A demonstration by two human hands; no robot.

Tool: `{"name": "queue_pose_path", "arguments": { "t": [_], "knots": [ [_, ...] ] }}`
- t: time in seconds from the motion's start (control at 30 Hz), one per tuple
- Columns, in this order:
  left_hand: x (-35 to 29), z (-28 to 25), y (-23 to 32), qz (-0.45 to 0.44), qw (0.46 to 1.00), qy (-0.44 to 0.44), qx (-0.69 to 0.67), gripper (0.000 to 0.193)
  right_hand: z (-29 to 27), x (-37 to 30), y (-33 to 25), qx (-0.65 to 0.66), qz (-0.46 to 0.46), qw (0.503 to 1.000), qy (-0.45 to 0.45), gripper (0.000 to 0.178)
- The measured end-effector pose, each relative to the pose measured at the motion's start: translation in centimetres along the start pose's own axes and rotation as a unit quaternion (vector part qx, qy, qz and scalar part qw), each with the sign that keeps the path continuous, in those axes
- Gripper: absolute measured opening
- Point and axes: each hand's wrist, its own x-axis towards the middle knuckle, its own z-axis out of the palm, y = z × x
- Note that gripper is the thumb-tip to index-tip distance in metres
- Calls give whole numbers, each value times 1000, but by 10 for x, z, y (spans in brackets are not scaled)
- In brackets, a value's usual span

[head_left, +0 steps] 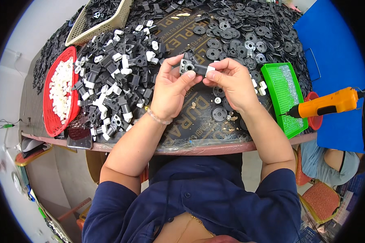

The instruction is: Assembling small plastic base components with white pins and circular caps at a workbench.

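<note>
Between both hands, above the middle of the table, is a black plastic bracket [199, 69] with a round hole in its flat plate. My left hand [172, 87] is closed on the plate end, thumb near the hole. The fingers of my right hand [232, 83] pinch a white plastic cap [210, 69] at the bracket's other end. I cannot tell how far the cap sits on the bracket. Left of my left hand lies a pile of like black brackets with white caps [113, 77]. Black round discs [219, 114] lie below my right hand.
A red basket of white caps [74, 106] stands at the left, a beige basket [75, 35] behind it. On the right are a green tray of small screws [275, 87], an orange electric screwdriver [327, 104] and a blue board [332, 52]. Black discs [247, 32] pile up far right. Another person [332, 164] sits lower right.
</note>
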Motion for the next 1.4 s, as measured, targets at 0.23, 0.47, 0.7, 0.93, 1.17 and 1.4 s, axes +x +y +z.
{"name": "queue_pose_path", "arguments": {
  "t": [0.23,0.47,0.7,0.93,1.17,1.4],
  "knots": [
    [-4,1,10,-19,998,-54,-14,48,-11,4,-4,-113,-44,991,-57,41],
    [-4,9,12,-171,970,-89,-151,34,35,18,-36,-176,-143,959,-169,66],
    [3,-14,4,-138,980,20,-140,42,158,73,-36,-371,-205,887,-181,78],
    [11,-22,4,-132,970,79,-190,42,133,240,-27,-681,-307,664,-15,43],
    [12,-17,6,-106,980,83,-146,47,-15,236,-36,-881,-98,459,61,29],
    [8,-13,10,-165,967,70,-179,54,37,92,-53,-562,-225,775,-183,43]
  ]
}}
